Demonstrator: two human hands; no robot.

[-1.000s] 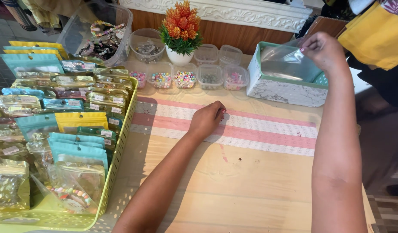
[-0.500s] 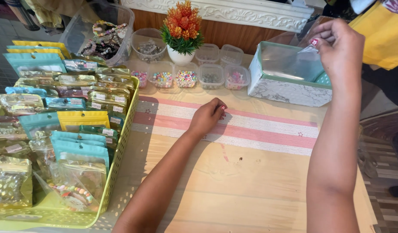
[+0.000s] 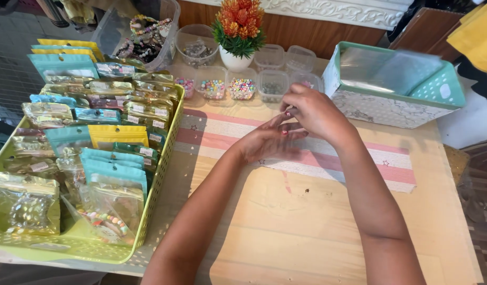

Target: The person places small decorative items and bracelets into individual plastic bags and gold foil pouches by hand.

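My left hand (image 3: 264, 143) and my right hand (image 3: 318, 113) meet above a pink and white striped mat (image 3: 359, 158) in the middle of the wooden table (image 3: 307, 237). The right hand's curled fingers touch the left hand's outstretched fingertips. Both hands are blurred, and I cannot make out anything between them. Just beyond them stand small clear cups of coloured beads (image 3: 242, 87). A teal basket (image 3: 445, 88) holding clear plastic bags (image 3: 386, 68) stands to the right of my right hand.
A yellow-green tray (image 3: 160, 174) full of teal, yellow and gold zip packets (image 3: 112, 174) fills the left side. At the back are a clear bin of bracelets (image 3: 144, 38), a clear bowl (image 3: 196, 48) and an orange potted plant (image 3: 237, 31).
My right hand has come down from the teal basket to the mat. My left hand has lifted off the mat and moved right to meet it.
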